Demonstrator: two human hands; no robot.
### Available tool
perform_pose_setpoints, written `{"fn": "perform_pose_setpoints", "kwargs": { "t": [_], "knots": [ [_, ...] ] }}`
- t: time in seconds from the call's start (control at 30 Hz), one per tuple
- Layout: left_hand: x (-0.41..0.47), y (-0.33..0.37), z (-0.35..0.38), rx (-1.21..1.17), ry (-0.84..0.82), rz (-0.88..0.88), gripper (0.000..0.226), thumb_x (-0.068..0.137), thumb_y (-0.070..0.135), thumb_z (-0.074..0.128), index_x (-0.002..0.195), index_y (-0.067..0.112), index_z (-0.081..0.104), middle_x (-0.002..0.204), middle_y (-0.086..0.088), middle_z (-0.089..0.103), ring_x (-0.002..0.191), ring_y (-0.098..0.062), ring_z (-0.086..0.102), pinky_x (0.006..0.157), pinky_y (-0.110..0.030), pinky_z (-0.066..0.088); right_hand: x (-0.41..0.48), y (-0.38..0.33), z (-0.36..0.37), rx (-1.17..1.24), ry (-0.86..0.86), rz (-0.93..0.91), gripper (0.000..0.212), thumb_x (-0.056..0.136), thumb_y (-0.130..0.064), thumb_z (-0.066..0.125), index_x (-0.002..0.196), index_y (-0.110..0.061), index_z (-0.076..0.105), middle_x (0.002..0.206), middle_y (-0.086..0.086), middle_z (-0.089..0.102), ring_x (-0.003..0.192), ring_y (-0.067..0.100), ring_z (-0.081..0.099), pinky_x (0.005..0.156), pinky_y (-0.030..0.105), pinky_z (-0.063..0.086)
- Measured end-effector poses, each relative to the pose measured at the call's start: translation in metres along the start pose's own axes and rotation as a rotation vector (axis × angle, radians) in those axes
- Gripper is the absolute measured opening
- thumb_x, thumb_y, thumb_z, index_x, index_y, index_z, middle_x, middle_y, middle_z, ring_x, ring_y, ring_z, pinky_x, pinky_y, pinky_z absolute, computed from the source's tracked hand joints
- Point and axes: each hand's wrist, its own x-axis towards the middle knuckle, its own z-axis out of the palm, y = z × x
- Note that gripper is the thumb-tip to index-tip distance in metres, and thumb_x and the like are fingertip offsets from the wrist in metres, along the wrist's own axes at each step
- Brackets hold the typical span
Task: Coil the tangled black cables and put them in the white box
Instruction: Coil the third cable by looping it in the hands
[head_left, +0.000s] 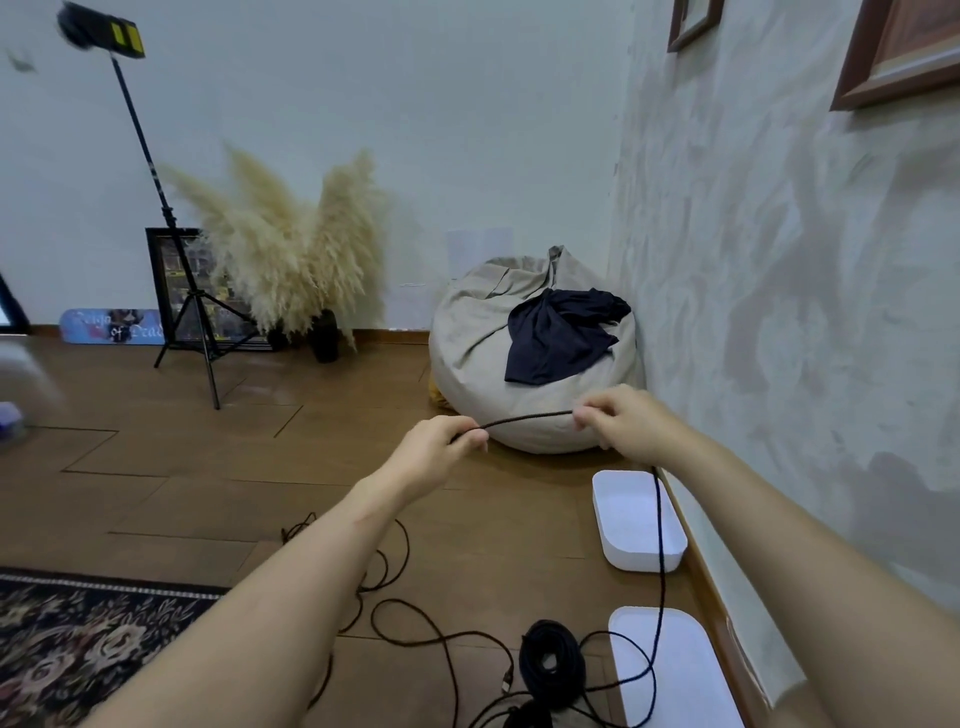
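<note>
- Fingers (469, 439) of my left hand (441, 451) and my right hand (626, 425) pinched the black cable (524, 417), stretched between them.
- Its tail dropped past the white box (615, 519) to the floor (208, 493), near a coiled bundle (550, 660).

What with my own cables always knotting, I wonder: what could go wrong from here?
1. The black cable, pinched by the left hand and right hand, hangs past the white box; pulling might catch its rim.
2. Lower down it loops beside the coiled bundle; a tug may disturb that coil.
3. The loose loops on the floor cross, so they may tighten into a knot.
</note>
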Motion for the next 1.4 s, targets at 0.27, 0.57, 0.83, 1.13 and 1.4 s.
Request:
{"fn": "perform_pose_setpoints", "kwargs": {
  "t": [0.27, 0.57, 0.83, 1.13, 1.4],
  "knots": [
    [0.000, 0.020, 0.017, -0.109, -0.043, 0.036, 0.030, 0.106, 0.038, 0.052, 0.087, 0.027, 0.073, 0.066, 0.014, 0.056, 0.064, -0.004, 0.048, 0.065, -0.027, 0.041, 0.005, -0.029, 0.019, -0.072, 0.024, -0.123, 0.019, 0.103, -0.036, 0.055, 0.101, -0.027, 0.071, 0.090, -0.010, 0.066, 0.088, 0.014, 0.059, 0.066, 0.029, 0.037],
    [0.000, 0.033, 0.022, -0.259, -0.112, 0.042, 0.035, 0.108, 0.034, 0.048, 0.088, 0.020, 0.073, 0.064, 0.011, 0.048, 0.058, -0.006, 0.043, 0.058, -0.023, 0.039, 0.004, -0.032, 0.019, -0.036, -0.004, -0.182, 0.016, 0.099, -0.040, 0.060, 0.098, -0.030, 0.072, 0.085, -0.013, 0.066, 0.082, 0.009, 0.059, 0.066, 0.025, 0.042],
    [-0.002, 0.026, 0.027, -0.334, -0.174, 0.002, 0.035, 0.108, 0.034, 0.048, 0.085, 0.022, 0.070, 0.068, 0.003, 0.049, 0.061, -0.011, 0.045, 0.066, -0.031, 0.044, 0.001, -0.024, 0.013, -0.024, 0.019, -0.185, 0.018, 0.100, -0.039, 0.061, 0.107, -0.029, 0.074, 0.092, -0.013, 0.067, 0.087, 0.008, 0.058, 0.069, 0.025, 0.040],
    [-0.001, 0.032, 0.030, -0.471, -0.322, -0.074, 0.022, 0.108, 0.013, 0.049, 0.113, 0.010, 0.070, 0.100, -0.005, 0.077, 0.090, -0.013, 0.072, 0.085, -0.031, 0.058, 0.005, -0.030, 0.013, -0.069, 0.186, -0.220, 0.017, 0.100, -0.035, 0.061, 0.099, -0.025, 0.075, 0.070, -0.019, 0.058, 0.077, 0.008, 0.055, 0.069, 0.030, 0.034],
    [-0.009, 0.051, 0.016, -0.676, -0.355, -0.098, 0.023, 0.108, 0.011, 0.050, 0.119, 0.008, 0.070, 0.113, -0.007, 0.077, 0.107, -0.015, 0.073, 0.103, -0.038, 0.055, 0.007, -0.029, 0.009, 0.138, 0.226, -0.166, 0.010, 0.098, -0.030, 0.065, 0.092, -0.026, 0.071, 0.068, -0.008, 0.067, 0.069, 0.006, 0.060, 0.065, 0.026, 0.041]
  ]
}}
